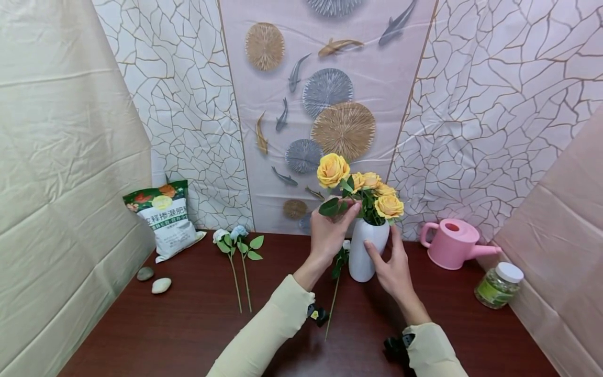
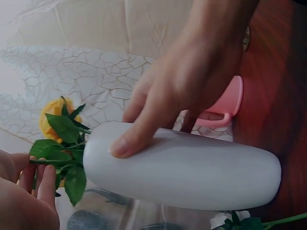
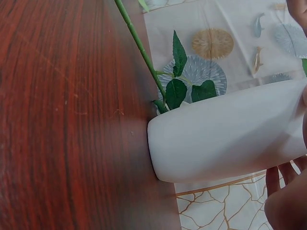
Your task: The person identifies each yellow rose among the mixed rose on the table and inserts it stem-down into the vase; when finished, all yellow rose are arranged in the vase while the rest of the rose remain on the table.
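Note:
A white vase (image 1: 363,251) stands upright on the dark wood table, with several yellow roses (image 1: 389,206) crowded in its mouth. My right hand (image 1: 393,269) grips the vase from its right side, thumb across the front. Above the mouth's left side, my left hand (image 1: 330,230) pinches the green stem (image 2: 45,162) of a yellow rose (image 1: 333,170) whose bloom stands higher than the others. Green leaves (image 1: 330,207) hang beside the left fingers. Close to the vase's left lies a white rose (image 1: 346,244), its stem pointing toward me.
Left on the table lie a white flower (image 1: 219,235) and a blue flower (image 1: 238,232), two stones (image 1: 161,285) and an upright printed bag (image 1: 169,222). A pink watering can (image 1: 453,245) and a lidded jar (image 1: 498,288) stand to the right. Cloth-covered walls enclose the table.

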The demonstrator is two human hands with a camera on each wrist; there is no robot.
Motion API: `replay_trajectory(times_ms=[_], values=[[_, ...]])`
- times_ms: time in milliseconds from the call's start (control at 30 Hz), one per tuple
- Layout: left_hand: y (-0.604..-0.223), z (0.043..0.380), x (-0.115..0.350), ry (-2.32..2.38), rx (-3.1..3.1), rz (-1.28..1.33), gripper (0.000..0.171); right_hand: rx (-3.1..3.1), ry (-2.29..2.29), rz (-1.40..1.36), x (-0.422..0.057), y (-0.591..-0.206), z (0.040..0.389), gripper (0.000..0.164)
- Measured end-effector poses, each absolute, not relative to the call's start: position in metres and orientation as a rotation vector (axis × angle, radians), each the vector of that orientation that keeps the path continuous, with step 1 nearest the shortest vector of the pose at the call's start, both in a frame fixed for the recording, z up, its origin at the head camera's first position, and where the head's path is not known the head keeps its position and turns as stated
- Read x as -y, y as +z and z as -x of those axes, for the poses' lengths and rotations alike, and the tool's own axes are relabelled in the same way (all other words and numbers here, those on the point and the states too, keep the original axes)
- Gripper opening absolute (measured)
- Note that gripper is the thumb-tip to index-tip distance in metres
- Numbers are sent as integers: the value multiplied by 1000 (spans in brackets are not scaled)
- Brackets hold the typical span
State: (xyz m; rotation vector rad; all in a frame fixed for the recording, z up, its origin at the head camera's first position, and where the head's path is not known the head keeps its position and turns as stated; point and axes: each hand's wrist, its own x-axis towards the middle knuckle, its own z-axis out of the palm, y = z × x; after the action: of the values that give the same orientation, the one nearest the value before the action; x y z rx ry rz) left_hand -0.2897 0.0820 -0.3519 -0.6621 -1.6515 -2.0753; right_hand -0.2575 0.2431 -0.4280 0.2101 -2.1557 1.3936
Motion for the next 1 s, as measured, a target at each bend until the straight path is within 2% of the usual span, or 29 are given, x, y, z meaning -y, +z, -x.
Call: replay_trajectory(times_ms=[133, 300, 800, 1000], values=[[-355, 290, -86, -2044, 1703, 607, 15, 2140, 1393, -218, -249, -440, 267, 73], [-373, 303, -94, -2071, 1738, 565, 22, 2124, 1372, -221, -260, -461, 285, 75], [-393, 312, -91, -1886, 1773, 633, 24, 2115, 1383, -220, -258, -461, 285, 78], [-394, 314, -91, -1790, 1856, 620, 18, 2131, 1376, -219, -255, -453, 278, 78]])
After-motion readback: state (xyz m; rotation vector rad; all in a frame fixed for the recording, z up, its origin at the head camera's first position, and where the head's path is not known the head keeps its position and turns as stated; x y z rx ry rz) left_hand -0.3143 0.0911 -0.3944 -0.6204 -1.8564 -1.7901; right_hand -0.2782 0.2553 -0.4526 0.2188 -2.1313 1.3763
